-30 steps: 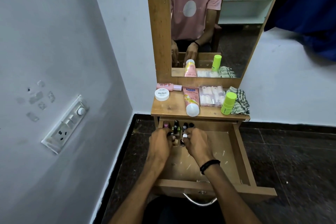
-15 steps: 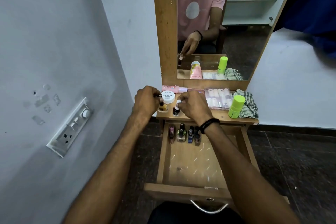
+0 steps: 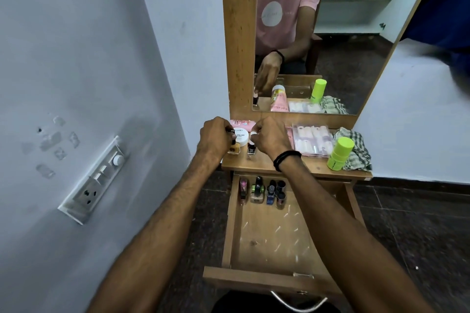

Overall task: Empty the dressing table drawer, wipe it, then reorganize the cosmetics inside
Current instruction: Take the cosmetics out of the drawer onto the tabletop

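My left grip [image 3: 215,136] is pinching an amber bottle [image 3: 234,148] on the bench [image 3: 292,166]; a white jar [image 3: 241,138] is sitting between it and my right grip [image 3: 269,136], which is holding a dark bottle [image 3: 251,148]. Rightward, a nail case [image 3: 312,141] and green stick [image 3: 340,153] are crowding close. Below, the open drawer [image 3: 273,236] is keeping four bottles [image 3: 263,192].

Polish bottles – five in drawer [image 3: 262,192], two on tabletop [image 3: 234,148]; one green stick [image 3: 340,153].

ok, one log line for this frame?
phase: emptying drawer | left hand: amber bottle on tabletop | right hand: dark bottle | remaining: bottles in drawer
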